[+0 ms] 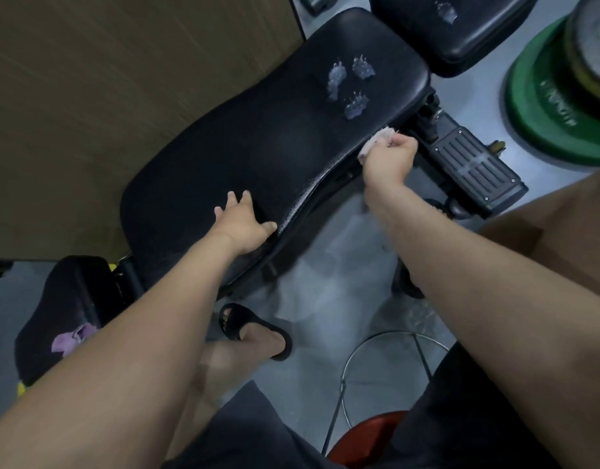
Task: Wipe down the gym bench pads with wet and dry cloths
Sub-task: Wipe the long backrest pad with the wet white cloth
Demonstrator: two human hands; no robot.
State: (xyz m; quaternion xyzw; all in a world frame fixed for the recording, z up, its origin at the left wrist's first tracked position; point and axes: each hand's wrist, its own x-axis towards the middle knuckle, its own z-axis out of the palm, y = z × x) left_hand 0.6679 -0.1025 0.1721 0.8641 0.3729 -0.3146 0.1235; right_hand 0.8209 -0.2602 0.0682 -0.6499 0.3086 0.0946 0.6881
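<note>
- At the centre of the view, a long black bench pad (258, 147) is seen lying diagonally from lower left to upper right.
- The left hand (244, 225) is laid flat on the near end of this pad, with fingers straight and spread; nothing is grasped by it.
- The right hand (390, 157) is clenched round a pale cloth (376, 138), which is held against the pad's right edge, well along from the left hand.
- Scuffed, worn patches (349, 86) are noted on the pad's far end, just beyond the cloth.
- A second black pad (454, 28) is found beyond the far end, with a similar worn mark.
- A smaller black pad (65, 309) is located at lower left; a purple cloth (75, 338) is seen lying on it, partly hidden by the left forearm.
- A ribbed black footplate (471, 164) is observed just right of the right hand, and green weight plates (545, 113) are stacked further right.
- A foot in a black sandal (254, 330) is planted on the grey floor below the bench.
</note>
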